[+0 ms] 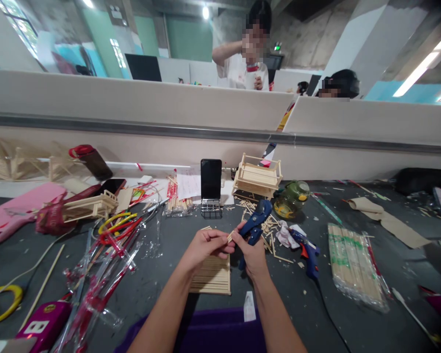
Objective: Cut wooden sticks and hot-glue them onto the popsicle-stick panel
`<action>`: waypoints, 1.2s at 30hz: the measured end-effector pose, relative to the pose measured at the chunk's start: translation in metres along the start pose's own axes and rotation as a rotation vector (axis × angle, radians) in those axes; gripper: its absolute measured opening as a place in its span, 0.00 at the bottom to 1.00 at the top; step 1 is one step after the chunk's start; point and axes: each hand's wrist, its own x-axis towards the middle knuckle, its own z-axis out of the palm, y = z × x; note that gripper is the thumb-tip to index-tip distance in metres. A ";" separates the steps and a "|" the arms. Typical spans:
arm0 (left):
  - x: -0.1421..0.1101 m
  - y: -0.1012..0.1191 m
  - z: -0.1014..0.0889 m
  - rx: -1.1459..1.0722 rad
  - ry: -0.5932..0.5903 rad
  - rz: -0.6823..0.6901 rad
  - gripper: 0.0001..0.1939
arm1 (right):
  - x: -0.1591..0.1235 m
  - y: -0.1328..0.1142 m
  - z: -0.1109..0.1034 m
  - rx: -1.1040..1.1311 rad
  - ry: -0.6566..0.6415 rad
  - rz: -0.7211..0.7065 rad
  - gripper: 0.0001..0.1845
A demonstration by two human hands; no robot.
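Note:
My left hand (206,245) is closed, pinching a short wooden stick piece (230,237) at its tips. My right hand (253,250) grips a blue cutter tool (256,220) whose jaws point up and to the right. The two hands meet over a flat panel of glued wooden sticks (212,278) lying on the dark table. Loose stick offcuts (268,230) lie just right of the cutter.
A blue glue gun (308,252) and a bagged bundle of sticks (355,267) lie to the right. A phone on a wire stand (210,189), a small stick-built bench (257,177) and a green jar (292,198) stand behind. Red and clear wrappers (106,255) clutter the left. Two people are beyond the partition.

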 end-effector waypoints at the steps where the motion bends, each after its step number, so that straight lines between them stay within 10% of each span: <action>1: 0.000 0.000 0.000 -0.012 -0.008 -0.004 0.16 | 0.000 0.000 0.000 -0.001 0.010 -0.001 0.16; 26: 0.004 -0.006 0.012 -0.129 0.035 0.023 0.17 | -0.001 -0.004 0.004 0.264 0.118 0.150 0.20; 36: 0.009 -0.013 0.020 -0.104 0.120 0.167 0.15 | -0.004 -0.002 0.010 0.104 0.170 -0.041 0.16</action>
